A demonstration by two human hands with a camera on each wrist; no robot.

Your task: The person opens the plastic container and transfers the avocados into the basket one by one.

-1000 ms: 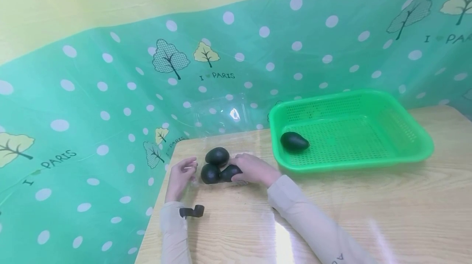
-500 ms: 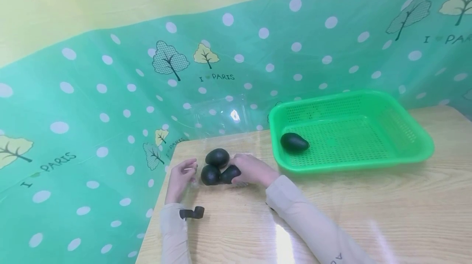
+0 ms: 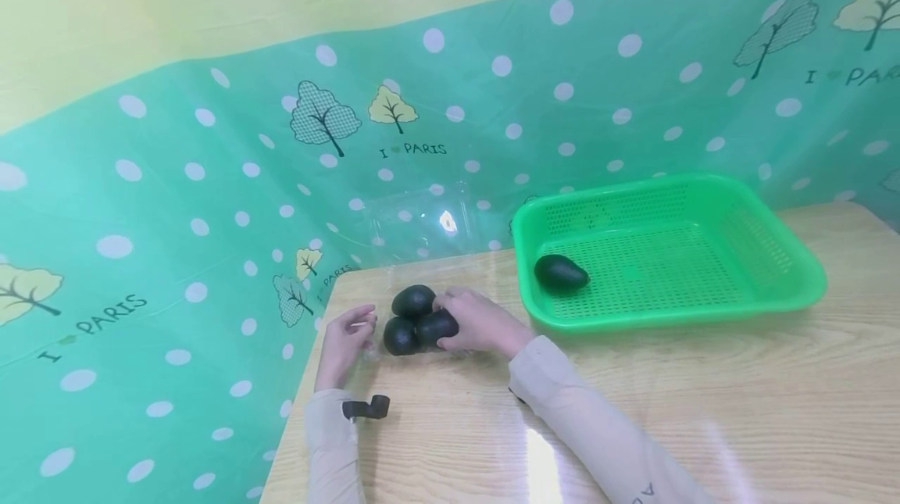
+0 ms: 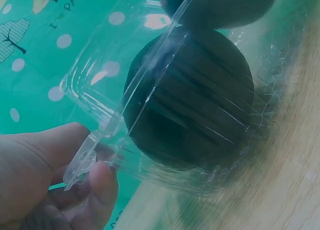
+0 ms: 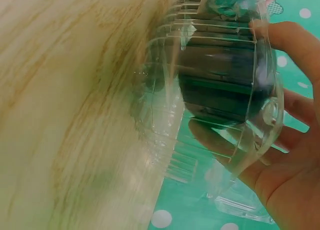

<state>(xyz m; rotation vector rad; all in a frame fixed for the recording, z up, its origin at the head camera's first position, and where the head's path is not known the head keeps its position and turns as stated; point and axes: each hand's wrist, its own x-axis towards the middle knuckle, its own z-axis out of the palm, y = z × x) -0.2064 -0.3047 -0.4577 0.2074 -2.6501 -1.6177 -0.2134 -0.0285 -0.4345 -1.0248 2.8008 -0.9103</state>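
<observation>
Three dark avocados sit together in a clear plastic clamshell box (image 4: pixel 195 182), whose raised lid (image 3: pixel 422 219) leans at the back in the head view. My left hand (image 3: pixel 342 344) pinches the box's rim flange between thumb and fingers, as the left wrist view shows. On the right, my right hand (image 3: pixel 481 322) grips the front right avocado (image 3: pixel 436 329); its thumb (image 5: pixel 212 140) shows through the plastic wall below the fruit. Beside that one lies the front left avocado (image 3: pixel 401 336), and behind them the back avocado (image 3: pixel 413 301).
A green plastic basket (image 3: pixel 675 315) stands on the wooden table (image 3: pixel 450 426) to the right, with another avocado (image 3: pixel 561 273) at its left end. Behind the table hangs a green dotted cloth (image 3: pixel 211 254). The table's left edge runs close past my left forearm.
The front right avocado, in my right hand's grip, has turned and shifted slightly left against the front left one. My left hand keeps its place on the rim.
</observation>
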